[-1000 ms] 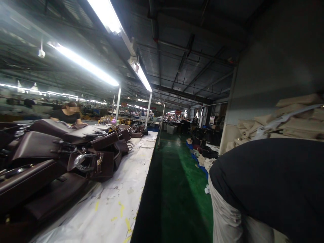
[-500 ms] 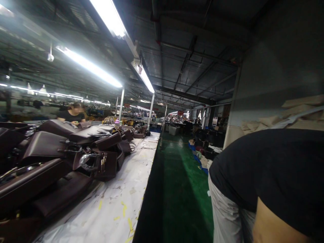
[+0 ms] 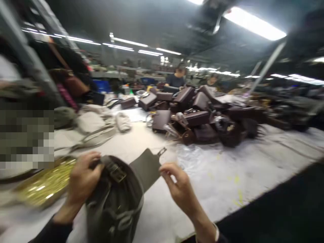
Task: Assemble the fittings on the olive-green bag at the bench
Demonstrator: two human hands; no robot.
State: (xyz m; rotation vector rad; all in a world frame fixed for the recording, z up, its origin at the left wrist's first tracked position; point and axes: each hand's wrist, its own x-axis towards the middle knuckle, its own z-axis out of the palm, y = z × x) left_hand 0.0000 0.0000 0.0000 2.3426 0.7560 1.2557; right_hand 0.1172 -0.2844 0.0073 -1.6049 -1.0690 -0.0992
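A dark olive bucket bag [image 3: 113, 212] stands in front of me on the table, its open top tilted toward me. My left hand [image 3: 84, 179] is closed on the bag's upper left edge, beside a strap with a gold-coloured buckle [image 3: 117, 173]. From the far right of the rim a flat olive flap [image 3: 146, 167] sticks out, with a small metal-ended tab [image 3: 162, 152] at its tip. My right hand [image 3: 179, 189] pinches the flap's right corner between thumb and fingers. Motion blurs the bag's inside and lower part.
Left of the bag lies a tray of gold-coloured pieces [image 3: 50, 189]. Beige bags [image 3: 91, 121] lie behind it. Dark brown handbags [image 3: 184, 101] are heaped across the white-covered table [image 3: 202, 192], with clear plastic [image 3: 189, 157] in front. A person [image 3: 176, 80] is beyond the heap.
My view has swung left from the aisle to the table. Both hands and the olive bag have come into view; the nearby person in black at the right has left it.
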